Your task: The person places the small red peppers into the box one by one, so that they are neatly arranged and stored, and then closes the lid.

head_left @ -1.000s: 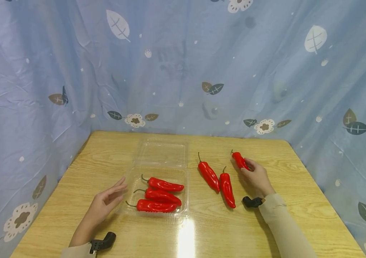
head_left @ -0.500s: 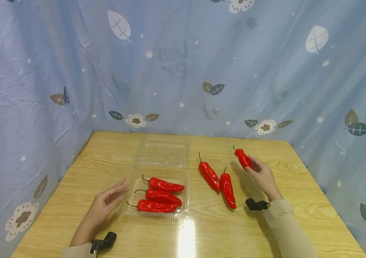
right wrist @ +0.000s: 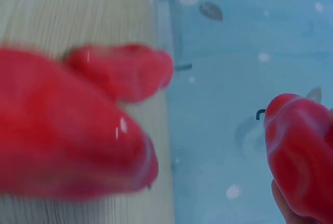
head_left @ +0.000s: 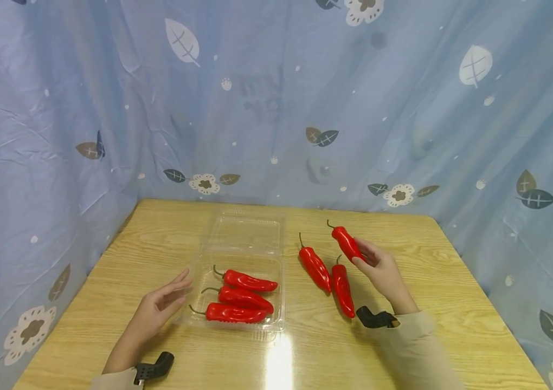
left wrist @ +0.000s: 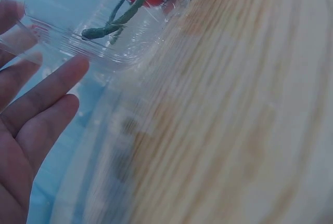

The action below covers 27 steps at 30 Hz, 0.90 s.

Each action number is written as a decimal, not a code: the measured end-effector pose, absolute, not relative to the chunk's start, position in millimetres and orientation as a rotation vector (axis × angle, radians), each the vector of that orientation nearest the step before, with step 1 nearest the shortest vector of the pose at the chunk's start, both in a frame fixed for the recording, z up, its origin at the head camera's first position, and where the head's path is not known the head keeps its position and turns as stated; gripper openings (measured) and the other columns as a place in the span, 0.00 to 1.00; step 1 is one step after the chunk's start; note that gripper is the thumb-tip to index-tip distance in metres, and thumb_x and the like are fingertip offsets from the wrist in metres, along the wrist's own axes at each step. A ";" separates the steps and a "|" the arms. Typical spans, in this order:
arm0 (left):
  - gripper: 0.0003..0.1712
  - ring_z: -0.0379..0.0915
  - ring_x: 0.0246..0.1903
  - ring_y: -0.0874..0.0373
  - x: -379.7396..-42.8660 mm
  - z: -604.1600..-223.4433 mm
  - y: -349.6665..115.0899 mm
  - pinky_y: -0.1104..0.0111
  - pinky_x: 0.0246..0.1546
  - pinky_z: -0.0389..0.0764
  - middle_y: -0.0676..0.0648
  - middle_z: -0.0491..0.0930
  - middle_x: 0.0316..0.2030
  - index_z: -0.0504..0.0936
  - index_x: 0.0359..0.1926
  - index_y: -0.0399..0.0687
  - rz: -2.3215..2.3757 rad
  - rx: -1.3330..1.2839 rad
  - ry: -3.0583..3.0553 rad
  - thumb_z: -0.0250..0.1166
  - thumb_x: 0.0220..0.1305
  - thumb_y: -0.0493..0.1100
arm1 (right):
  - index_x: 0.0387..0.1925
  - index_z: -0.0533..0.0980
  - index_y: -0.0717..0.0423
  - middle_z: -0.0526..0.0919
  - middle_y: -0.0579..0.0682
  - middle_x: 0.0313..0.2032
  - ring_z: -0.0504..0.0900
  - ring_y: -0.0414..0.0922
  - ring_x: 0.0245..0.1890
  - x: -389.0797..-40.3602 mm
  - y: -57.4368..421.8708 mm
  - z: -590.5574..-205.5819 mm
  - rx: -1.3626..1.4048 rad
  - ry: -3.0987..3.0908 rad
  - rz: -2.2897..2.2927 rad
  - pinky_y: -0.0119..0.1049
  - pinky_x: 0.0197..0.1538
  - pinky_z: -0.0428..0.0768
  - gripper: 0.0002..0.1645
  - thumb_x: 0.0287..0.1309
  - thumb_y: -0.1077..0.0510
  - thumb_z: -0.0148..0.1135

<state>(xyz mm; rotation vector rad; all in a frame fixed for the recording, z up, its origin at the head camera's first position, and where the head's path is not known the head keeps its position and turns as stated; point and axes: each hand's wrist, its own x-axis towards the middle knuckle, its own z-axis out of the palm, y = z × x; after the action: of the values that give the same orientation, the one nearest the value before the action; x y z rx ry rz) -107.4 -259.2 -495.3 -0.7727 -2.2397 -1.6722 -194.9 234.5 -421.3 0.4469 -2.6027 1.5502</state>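
Note:
My right hand [head_left: 386,273] pinches a red chili pepper [head_left: 346,242] between thumb and fingers, raised off the table, stem pointing away. The same pepper [right wrist: 302,154] fills the right side of the right wrist view. Two more peppers [head_left: 315,269] [head_left: 342,290] lie on the table just left of that hand. A clear plastic clamshell box [head_left: 283,290] lies unfolded, with three peppers [head_left: 245,298] side by side in its base. My left hand [head_left: 156,311], fingers loosely extended, is at the box's left edge; whether its fingertips [left wrist: 78,68] touch the plastic I cannot tell.
The box's transparent lid [head_left: 247,233] lies back toward the far side of the wooden table [head_left: 452,319]. A patterned blue curtain [head_left: 276,108] hangs behind the table and along both sides. Each wrist wears a black camera mount [head_left: 155,365].
My right hand has lifted the pepper off the table, then carried it left toward the two lying peppers. The left hand and the box have stayed in place.

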 end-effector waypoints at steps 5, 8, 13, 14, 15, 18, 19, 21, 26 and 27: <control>0.20 0.70 0.58 0.68 -106.9 -496.0 -259.4 0.80 0.54 0.75 0.30 0.58 0.67 0.70 0.56 0.21 -1.666 -0.733 -2.277 0.56 0.62 0.24 | 0.65 0.65 0.64 0.72 0.66 0.60 0.76 0.61 0.55 -188.9 221.8 -422.3 0.495 -2.595 1.643 0.22 0.48 0.80 0.32 0.62 0.58 0.61; 0.20 0.69 0.58 0.70 -106.6 -495.6 -259.5 0.81 0.54 0.74 0.27 0.57 0.66 0.71 0.56 0.22 -1.656 -0.712 -2.300 0.56 0.63 0.25 | 0.64 0.66 0.64 0.73 0.66 0.60 0.76 0.60 0.55 -186.1 215.2 -423.9 0.521 -2.582 1.683 0.22 0.48 0.80 0.31 0.61 0.60 0.61; 0.20 0.70 0.57 0.69 -105.7 -493.9 -258.2 0.81 0.54 0.74 0.35 0.59 0.68 0.71 0.55 0.21 -1.656 -0.724 -2.269 0.56 0.61 0.22 | 0.64 0.66 0.63 0.73 0.64 0.60 0.76 0.58 0.56 -181.3 204.7 -426.3 0.552 -2.582 1.741 0.22 0.49 0.79 0.31 0.61 0.60 0.61; 0.20 0.70 0.57 0.69 -105.7 -493.7 -258.1 0.81 0.54 0.74 0.36 0.60 0.68 0.71 0.55 0.21 -1.661 -0.725 -2.265 0.55 0.61 0.22 | 0.64 0.66 0.63 0.73 0.64 0.60 0.75 0.58 0.56 -180.2 202.2 -426.2 0.563 -2.583 1.753 0.22 0.50 0.78 0.31 0.61 0.60 0.61; 0.20 0.71 0.57 0.69 -105.8 -493.6 -258.1 0.81 0.54 0.74 0.37 0.60 0.68 0.71 0.55 0.21 -1.662 -0.726 -2.264 0.55 0.61 0.22 | 0.64 0.66 0.63 0.73 0.64 0.60 0.75 0.58 0.57 -178.9 199.7 -425.9 0.575 -2.586 1.757 0.21 0.51 0.78 0.31 0.61 0.60 0.61; 0.20 0.70 0.57 0.69 -106.0 -493.8 -258.3 0.82 0.54 0.74 0.33 0.59 0.68 0.70 0.55 0.21 -1.664 -0.728 -2.272 0.55 0.61 0.22 | 0.64 0.66 0.62 0.72 0.63 0.61 0.74 0.59 0.58 -174.2 191.7 -424.6 0.613 -2.594 1.777 0.22 0.53 0.77 0.31 0.61 0.59 0.61; 0.20 0.70 0.57 0.69 -106.1 -494.0 -258.4 0.82 0.54 0.74 0.31 0.58 0.67 0.70 0.55 0.21 -1.660 -0.726 -2.279 0.55 0.62 0.22 | 0.64 0.67 0.62 0.73 0.63 0.61 0.75 0.59 0.58 -172.7 188.8 -424.2 0.624 -2.595 1.783 0.22 0.53 0.77 0.31 0.61 0.60 0.61; 0.20 0.70 0.58 0.70 -106.3 -494.4 -258.8 0.82 0.54 0.74 0.28 0.57 0.66 0.71 0.56 0.21 -1.653 -0.718 -2.291 0.56 0.62 0.23 | 0.64 0.67 0.60 0.73 0.63 0.60 0.76 0.59 0.56 -170.1 183.0 -424.1 0.649 -2.603 1.780 0.24 0.52 0.78 0.30 0.61 0.59 0.61; 0.20 0.70 0.57 0.69 -107.1 -495.6 -259.4 0.82 0.54 0.74 0.26 0.57 0.65 0.71 0.56 0.22 -1.654 -0.693 -2.304 0.56 0.62 0.24 | 0.63 0.68 0.61 0.74 0.65 0.58 0.79 0.56 0.50 -165.6 168.6 -428.4 0.726 -2.592 1.792 0.30 0.43 0.84 0.29 0.60 0.61 0.61; 0.20 0.71 0.57 0.69 -107.3 -496.0 -259.5 0.82 0.54 0.74 0.26 0.58 0.65 0.71 0.56 0.22 -1.655 -0.691 -2.303 0.57 0.62 0.24 | 0.63 0.68 0.62 0.74 0.65 0.58 0.80 0.56 0.50 -164.9 165.6 -429.7 0.743 -2.584 1.803 0.30 0.42 0.84 0.29 0.60 0.61 0.61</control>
<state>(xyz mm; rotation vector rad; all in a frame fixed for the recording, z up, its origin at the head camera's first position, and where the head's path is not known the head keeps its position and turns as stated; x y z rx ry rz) -107.3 -259.5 -496.0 -0.6906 -2.3029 -1.6551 -164.9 165.6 -429.7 0.7432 -2.5837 1.8029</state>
